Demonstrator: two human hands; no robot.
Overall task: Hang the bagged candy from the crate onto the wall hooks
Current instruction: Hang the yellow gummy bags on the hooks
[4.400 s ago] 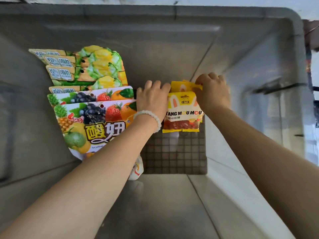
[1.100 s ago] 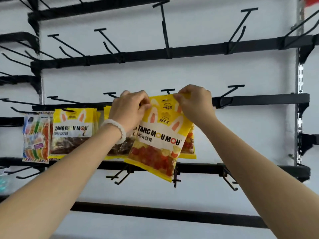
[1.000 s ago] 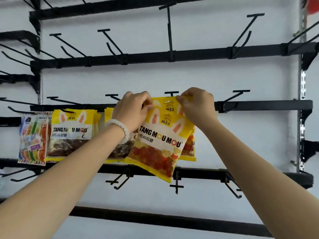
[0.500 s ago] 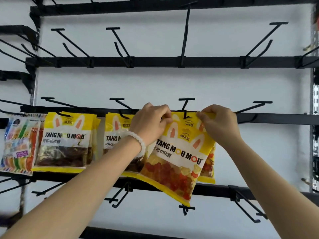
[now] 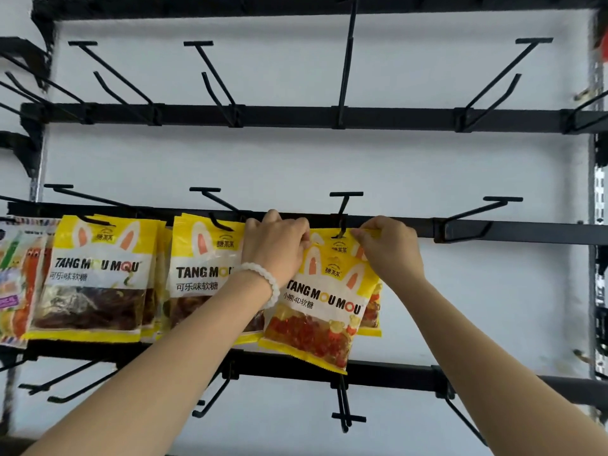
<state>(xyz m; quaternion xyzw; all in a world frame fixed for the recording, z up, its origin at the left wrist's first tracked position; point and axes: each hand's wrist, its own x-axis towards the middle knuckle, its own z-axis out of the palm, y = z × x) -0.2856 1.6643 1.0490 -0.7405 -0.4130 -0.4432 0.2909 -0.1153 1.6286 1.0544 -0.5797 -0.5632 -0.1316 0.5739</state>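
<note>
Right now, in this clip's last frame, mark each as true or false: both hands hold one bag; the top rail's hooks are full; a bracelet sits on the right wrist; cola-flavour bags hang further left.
1. Both hands, left hand and right hand, pinch the yellow gummy-bear candy bag: true.
2. The upper black rail has full hooks: false, they are bare.
3. The white bead bracelet is on the right wrist: false, left.
4. Yellow cola-candy bags hang further left: true.

Candy bags [image 5: 98, 278] on black hook rail [image 5: 513, 229]
</note>
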